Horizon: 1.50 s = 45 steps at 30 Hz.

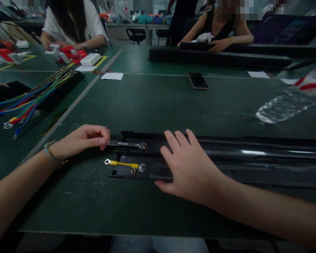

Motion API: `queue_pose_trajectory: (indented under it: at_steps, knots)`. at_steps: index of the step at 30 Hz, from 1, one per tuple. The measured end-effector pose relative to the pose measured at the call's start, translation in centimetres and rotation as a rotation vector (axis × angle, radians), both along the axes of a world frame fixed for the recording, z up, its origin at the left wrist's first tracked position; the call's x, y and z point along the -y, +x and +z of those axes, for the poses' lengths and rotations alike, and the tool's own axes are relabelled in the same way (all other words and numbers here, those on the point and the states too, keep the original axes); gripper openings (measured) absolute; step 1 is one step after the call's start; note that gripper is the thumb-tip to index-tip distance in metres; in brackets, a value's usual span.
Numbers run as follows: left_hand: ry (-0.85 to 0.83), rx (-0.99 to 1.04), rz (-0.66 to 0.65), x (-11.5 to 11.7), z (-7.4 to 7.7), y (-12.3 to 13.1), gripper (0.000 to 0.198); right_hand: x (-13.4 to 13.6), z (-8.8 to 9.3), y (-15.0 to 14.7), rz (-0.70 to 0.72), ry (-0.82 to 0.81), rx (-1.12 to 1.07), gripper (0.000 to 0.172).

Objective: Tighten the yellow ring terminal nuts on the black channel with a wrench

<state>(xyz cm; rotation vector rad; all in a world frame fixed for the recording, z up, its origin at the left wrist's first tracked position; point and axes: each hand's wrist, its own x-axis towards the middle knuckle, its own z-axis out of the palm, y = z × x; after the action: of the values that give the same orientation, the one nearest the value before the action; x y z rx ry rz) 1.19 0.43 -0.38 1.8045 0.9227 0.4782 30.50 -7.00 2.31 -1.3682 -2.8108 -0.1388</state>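
Note:
A silver combination wrench (123,143) is pinched by its left end between the thumb and fingers of my left hand (91,137). Its ring end sits around a nut or bolt on the upper strip of a long black metal rail (226,165). My right hand (186,165) straddles the rail, fingers spread to the far edge and thumb at the near edge. On the lower strip, a short yellow cable (125,164) has one ring terminal at a bolt (142,167) and the other jutting past the rail's end. A small brass-coloured nut (133,171) lies beside it.
A plastic water bottle (287,100) lies at the right and a phone (198,80) farther back. Coloured cables with ring terminals (34,98) spread over the left side. Across the green table (158,102), two people sit working, one with black rails (216,58).

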Motion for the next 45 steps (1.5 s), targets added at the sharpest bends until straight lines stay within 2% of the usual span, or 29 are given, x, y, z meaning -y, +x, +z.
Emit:
queue_pose_trajectory:
  at_steps: [19,30,45]
  knots:
    - [0.045,0.027,-0.008,-0.15,-0.25,-0.01,0.012,-0.01,0.00,0.03,0.006,0.003,0.005,0.061]
    - [0.002,0.075,-0.007,-0.21,-0.36,-0.28,0.010,-0.18,0.00,0.08,0.004,0.004,0.011,0.062]
    - [-0.101,0.226,0.079,0.05,-0.50,-0.09,0.016,-0.06,-0.03,0.07,0.003,-0.003,0.015,0.064]
